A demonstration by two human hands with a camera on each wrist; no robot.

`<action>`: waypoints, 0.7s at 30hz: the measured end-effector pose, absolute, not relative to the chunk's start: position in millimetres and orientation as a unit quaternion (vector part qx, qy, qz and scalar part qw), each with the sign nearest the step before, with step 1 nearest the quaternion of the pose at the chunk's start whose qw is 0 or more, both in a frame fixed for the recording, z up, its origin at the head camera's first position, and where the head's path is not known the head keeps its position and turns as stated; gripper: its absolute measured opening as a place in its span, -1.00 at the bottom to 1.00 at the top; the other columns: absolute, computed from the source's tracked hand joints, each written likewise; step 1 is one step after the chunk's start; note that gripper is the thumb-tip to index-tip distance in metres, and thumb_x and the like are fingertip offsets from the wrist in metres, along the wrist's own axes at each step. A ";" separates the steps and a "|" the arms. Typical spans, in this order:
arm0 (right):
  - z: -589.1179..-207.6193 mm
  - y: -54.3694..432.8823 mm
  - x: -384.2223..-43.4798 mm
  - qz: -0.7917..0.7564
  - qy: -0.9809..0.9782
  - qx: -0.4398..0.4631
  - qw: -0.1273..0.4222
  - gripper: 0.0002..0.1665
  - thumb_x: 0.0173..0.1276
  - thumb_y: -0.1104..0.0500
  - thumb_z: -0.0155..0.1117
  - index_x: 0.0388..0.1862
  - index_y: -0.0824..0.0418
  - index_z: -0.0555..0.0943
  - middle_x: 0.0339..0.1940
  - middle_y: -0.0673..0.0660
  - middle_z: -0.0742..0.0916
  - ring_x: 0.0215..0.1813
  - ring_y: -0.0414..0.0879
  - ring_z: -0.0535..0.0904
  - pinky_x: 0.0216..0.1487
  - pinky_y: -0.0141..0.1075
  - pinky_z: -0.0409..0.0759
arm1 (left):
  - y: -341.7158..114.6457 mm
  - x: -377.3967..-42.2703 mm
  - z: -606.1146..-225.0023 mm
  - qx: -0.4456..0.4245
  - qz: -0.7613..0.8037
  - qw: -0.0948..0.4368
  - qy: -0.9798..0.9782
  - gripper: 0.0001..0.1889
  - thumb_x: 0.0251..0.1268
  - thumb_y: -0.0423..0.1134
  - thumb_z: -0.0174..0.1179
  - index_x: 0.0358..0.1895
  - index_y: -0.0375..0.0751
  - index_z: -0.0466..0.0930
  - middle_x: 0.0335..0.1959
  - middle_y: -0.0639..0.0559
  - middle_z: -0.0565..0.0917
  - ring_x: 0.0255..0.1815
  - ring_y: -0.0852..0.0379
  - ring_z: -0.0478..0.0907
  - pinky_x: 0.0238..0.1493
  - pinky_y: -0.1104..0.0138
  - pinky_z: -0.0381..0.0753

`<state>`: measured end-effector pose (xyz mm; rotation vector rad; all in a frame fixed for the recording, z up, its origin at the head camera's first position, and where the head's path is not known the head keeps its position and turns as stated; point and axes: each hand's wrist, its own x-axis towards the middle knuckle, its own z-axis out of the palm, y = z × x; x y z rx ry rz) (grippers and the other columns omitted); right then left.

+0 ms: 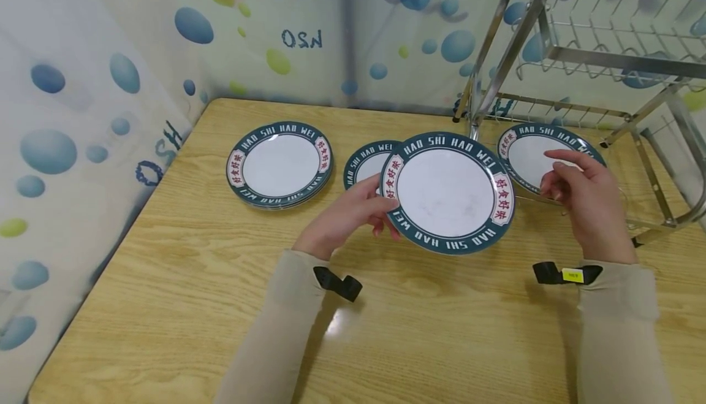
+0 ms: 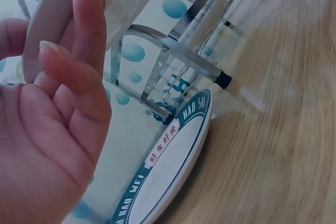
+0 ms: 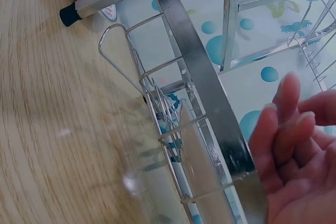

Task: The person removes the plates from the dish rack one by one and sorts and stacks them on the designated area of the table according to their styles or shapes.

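Note:
My left hand (image 1: 344, 217) grips the left rim of a white plate (image 1: 447, 192) with a dark green lettered border, thumb on top and fingers beneath. The plate is raised above the table, its face tilted toward me. My right hand (image 1: 592, 205) has loosely bent fingers and holds nothing. It hovers in front of a matching plate (image 1: 526, 159) on the rack's bottom tier; the right wrist view shows that plate (image 3: 197, 166) behind the wires. Another such plate (image 1: 364, 162) lies on the table, partly hidden behind the held one.
A stack of matching plates (image 1: 281, 168) sits at the table's back left. The metal dish rack (image 1: 618, 60) stands at the back right, its upper wire tier above the right hand. A patterned curtain (image 1: 353, 42) borders the wooden table (image 1: 430, 330) behind and at left.

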<state>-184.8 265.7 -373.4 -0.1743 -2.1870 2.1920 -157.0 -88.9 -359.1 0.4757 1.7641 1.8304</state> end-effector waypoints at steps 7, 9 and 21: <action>-372.9 269.5 -186.8 0.722 -0.685 -0.088 0.044 -0.62 0.30 0.15 0.09 0.07 0.25 0.45 -0.55 0.09 0.61 -0.53 -0.12 0.44 -0.53 -0.48 0.43 | -96.8 -159.0 -358.6 0.177 0.676 0.271 0.663 -0.70 0.34 -0.28 -0.11 0.10 -0.23 0.29 -0.35 -0.14 0.64 -0.33 -0.13 0.55 -0.45 0.32 0.40; -372.6 271.1 -186.3 0.720 -0.686 -0.096 0.046 -0.62 0.30 0.15 0.09 0.08 0.24 0.45 -0.55 0.09 0.61 -0.52 -0.13 0.44 -0.52 -0.49 0.43 | -98.5 -159.3 -358.2 0.177 0.674 0.273 0.663 -0.71 0.34 -0.28 -0.11 0.08 -0.24 0.29 -0.35 -0.14 0.64 -0.32 -0.17 0.53 -0.44 0.32 0.41; -371.0 275.3 -185.6 0.555 -0.821 -0.132 0.030 -0.57 0.34 0.03 0.02 0.16 0.10 0.41 -0.52 0.01 0.60 -0.45 -0.11 0.35 -0.47 -0.49 0.37 | -103.6 -170.3 -381.9 0.170 0.697 0.264 0.644 -0.70 0.31 -0.23 -0.05 0.08 -0.17 0.30 -0.35 -0.25 0.62 -0.34 -0.28 0.51 -0.52 0.34 0.40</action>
